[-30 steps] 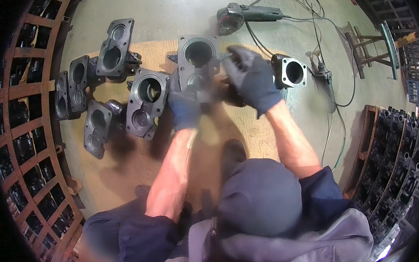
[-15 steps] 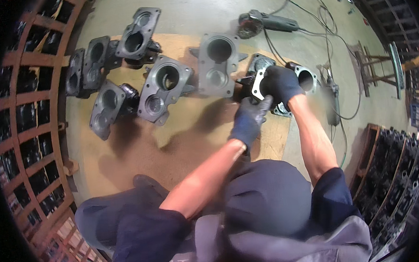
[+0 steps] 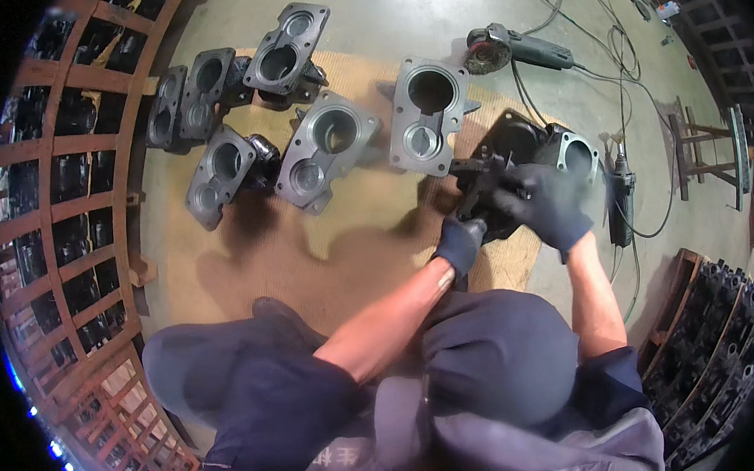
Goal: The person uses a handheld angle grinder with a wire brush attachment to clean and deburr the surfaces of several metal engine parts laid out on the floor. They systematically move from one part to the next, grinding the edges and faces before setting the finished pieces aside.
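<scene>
While the gloved left hand (image 3: 461,243) curls its fingers around the lower edge of a dark metal housing (image 3: 510,154), the gloved right hand (image 3: 541,201) closes over its top. The housing sits on the cardboard sheet (image 3: 343,238), just right of a grey casting (image 3: 426,116).

Person seen from above. Left hand (image 3: 461,242) and right hand (image 3: 541,201) each wear a dark blue-black work glove, cuff ending at the wrist; the forearms beyond are bare. Short sleeves of a dark navy work shirt show at 6 o'clock, with a grey collar or hood panel bearing a small red marking. A rounded dark navy cap covers the head.
</scene>
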Action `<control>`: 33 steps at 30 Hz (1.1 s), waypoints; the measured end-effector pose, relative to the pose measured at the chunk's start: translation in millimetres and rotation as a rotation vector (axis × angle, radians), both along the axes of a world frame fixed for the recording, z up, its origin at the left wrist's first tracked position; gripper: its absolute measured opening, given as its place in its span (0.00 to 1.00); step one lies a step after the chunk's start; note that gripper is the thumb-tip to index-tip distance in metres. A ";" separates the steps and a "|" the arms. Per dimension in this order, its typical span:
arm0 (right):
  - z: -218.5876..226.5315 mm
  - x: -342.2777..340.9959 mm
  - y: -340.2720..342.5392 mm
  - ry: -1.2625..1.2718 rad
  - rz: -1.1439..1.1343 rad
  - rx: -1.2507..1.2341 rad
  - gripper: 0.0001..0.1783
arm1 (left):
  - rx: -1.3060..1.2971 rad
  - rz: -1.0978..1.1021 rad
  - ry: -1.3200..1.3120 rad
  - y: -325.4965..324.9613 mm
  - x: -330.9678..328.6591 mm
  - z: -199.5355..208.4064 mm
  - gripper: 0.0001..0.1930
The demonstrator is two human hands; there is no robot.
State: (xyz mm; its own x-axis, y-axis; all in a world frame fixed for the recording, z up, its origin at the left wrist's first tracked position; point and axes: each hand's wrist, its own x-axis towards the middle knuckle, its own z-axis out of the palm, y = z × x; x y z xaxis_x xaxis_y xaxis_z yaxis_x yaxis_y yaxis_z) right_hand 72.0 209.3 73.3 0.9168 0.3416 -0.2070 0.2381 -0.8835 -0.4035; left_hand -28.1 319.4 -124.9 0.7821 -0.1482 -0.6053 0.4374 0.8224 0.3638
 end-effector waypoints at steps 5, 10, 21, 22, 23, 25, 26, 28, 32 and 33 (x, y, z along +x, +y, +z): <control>-3.4 29.9 -33.5 -0.042 -0.235 0.360 0.25 | 0.251 -0.319 0.022 24.7 -3.0 9.1 0.20; -17.3 46.2 -37.8 -0.378 -0.223 0.000 0.35 | 0.292 -0.459 0.041 51.0 0.7 14.5 0.20; -7.4 26.3 -25.8 0.213 -0.129 0.088 0.18 | 0.428 -0.604 0.038 59.3 -5.1 -2.2 0.22; -1.6 21.8 -26.9 0.087 -0.064 0.016 0.18 | 0.480 -0.607 0.014 57.5 -1.6 -2.7 0.22; -5.3 13.2 -28.3 0.087 -0.117 0.042 0.17 | 0.568 -0.587 -0.011 55.1 -4.4 -0.4 0.21; 6.8 10.4 -10.2 0.074 -0.148 0.073 0.15 | 0.635 -0.392 -0.028 55.5 -4.1 -20.9 0.18; 16.6 10.5 -5.4 0.067 -0.153 0.063 0.15 | 0.592 -0.246 -0.029 54.2 5.8 -11.8 0.17; 25.1 6.5 -19.5 -0.133 -0.102 0.009 0.14 | 0.982 -0.577 -0.291 46.6 32.5 32.2 0.18; 19.6 -4.8 6.2 -0.414 -0.084 -0.199 0.13 | 0.776 -0.440 -0.121 48.6 26.1 50.7 0.22; 5.5 -13.5 2.3 -0.538 -0.087 -0.222 0.12 | 0.524 -0.319 -0.067 46.6 26.6 64.1 0.23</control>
